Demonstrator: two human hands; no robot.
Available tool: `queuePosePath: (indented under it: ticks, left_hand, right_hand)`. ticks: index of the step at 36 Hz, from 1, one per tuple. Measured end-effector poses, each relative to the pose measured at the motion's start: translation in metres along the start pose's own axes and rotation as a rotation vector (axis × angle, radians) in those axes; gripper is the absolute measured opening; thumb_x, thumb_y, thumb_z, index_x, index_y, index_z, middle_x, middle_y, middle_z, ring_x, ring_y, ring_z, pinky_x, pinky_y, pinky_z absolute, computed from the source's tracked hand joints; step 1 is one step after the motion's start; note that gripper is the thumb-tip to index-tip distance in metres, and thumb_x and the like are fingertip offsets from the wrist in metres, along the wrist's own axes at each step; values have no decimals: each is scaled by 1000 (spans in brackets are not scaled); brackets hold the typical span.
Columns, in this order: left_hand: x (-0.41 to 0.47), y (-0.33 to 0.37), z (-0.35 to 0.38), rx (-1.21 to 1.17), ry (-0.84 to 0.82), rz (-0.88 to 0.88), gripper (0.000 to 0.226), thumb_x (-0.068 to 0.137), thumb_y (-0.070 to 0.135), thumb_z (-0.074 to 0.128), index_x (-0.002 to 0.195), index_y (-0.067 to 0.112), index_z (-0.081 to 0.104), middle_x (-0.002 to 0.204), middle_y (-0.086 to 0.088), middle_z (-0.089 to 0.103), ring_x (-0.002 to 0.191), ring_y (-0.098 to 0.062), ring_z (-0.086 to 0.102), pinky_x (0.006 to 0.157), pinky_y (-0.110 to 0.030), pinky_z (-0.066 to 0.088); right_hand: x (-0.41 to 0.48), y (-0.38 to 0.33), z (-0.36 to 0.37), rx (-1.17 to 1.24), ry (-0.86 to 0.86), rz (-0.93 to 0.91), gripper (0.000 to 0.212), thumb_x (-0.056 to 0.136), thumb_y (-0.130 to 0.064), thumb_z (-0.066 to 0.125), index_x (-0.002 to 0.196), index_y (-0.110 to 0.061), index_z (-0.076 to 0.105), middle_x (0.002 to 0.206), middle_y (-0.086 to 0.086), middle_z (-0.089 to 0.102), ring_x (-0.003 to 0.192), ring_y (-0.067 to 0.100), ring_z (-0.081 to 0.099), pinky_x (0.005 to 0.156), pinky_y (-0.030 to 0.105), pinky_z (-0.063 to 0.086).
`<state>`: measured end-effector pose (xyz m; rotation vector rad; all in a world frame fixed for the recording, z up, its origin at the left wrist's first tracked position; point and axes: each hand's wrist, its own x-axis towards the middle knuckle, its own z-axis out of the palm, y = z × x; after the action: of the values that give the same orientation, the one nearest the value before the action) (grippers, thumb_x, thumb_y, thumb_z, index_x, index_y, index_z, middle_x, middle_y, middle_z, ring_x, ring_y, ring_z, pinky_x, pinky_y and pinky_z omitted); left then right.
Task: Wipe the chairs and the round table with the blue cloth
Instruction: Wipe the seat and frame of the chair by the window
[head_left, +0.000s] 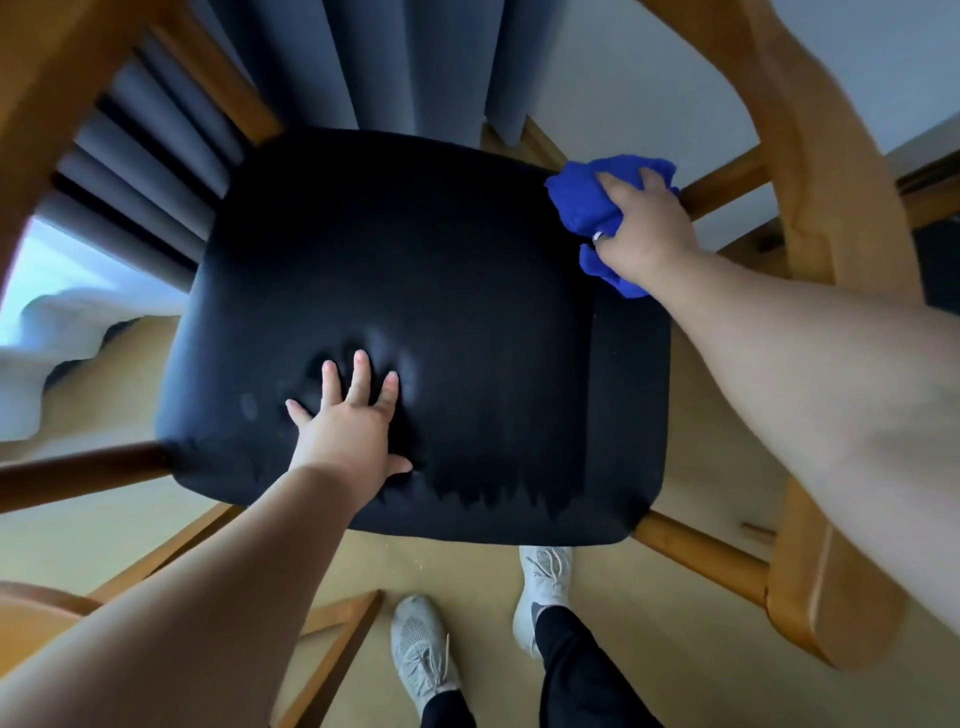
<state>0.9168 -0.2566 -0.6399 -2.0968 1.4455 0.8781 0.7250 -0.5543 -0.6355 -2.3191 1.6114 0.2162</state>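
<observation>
Ok so, watching the head cam feed here, looking pretty much straight down onto a wooden armchair (810, 208) with a black padded seat (415, 249).

My left hand (348, 421) is planted flat on the front-left part of the seat, with the fingers straight and fanned out. It isn't holding anything, and it presses hard enough that the cushion dimples around the fingertips.

My right hand (644, 228) is out at the far right corner of the seat, fingers curled tight round the blue cloth (576, 197). The cloth is all bunched up, sticking out past the knuckles on the far side and hanging out again below the palm. It sits right on the seat's edge, just beside the wooden rail that runs out to the right armrest.

The seat has a jagged darker patch along the front edge, and the right strip looks a slightly different shade.

Other stuff in view:
- The wooden back slats (223, 83) are top left, with a grey curtain (322, 62) behind them and a white sheer curtain (62, 332) bunched on the floor at the left.
- Two light grey sneakers (421, 644) and black trouser legs are on the yellowish floor (675, 623), just in front of the seat.
- There's a rounded wooden edge (36, 608) at the bottom left, and I honestly can't tell if that's the table or another chair.
</observation>
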Motion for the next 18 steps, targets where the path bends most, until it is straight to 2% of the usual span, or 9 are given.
queuePosePath:
  ticks: [7, 18]
  left_hand:
    - [-2, -1, 0, -3, -9, 3, 98, 83, 60, 57, 150, 26, -6, 155, -6, -22, 141, -38, -15, 106, -68, 17]
    - [3, -6, 6, -7, 41, 26, 99, 82, 62, 56, 150, 27, -5, 156, -5, -21, 142, -38, -14, 105, -68, 17]
  right_hand:
    - [-25, -4, 5, -60, -43, 6, 70, 84, -21, 62, 146, -33, 33, 153, 12, 19, 134, 41, 28, 107, 45, 36]
    - [-121, -1, 36, -47, -88, 150, 78, 82, -26, 69, 147, -35, 27, 157, 7, 5, 141, 37, 13, 106, 49, 38]
